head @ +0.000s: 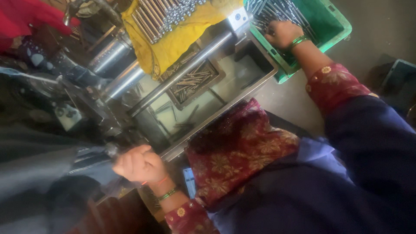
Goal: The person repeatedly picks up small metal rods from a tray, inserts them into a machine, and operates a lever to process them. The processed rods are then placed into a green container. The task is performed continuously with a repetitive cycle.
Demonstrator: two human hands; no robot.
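Metal rods are lying heaped in the green crate at the upper right of the view, well out to your right side, with their long axes running roughly parallel to one another and slanting toward the crate's far corner. Your right hand is resting on that heap with its fingers curled down among the rods, though you cannot tell from here whether it is actually pinching any. Your left hand is sitting well apart from it, low on your left, closed in a fist around a dark machine handle. Between the two hands the grey metal tray of the machine is lying, with a few loose rods inside. So the right hand is the nearer one to the crate.
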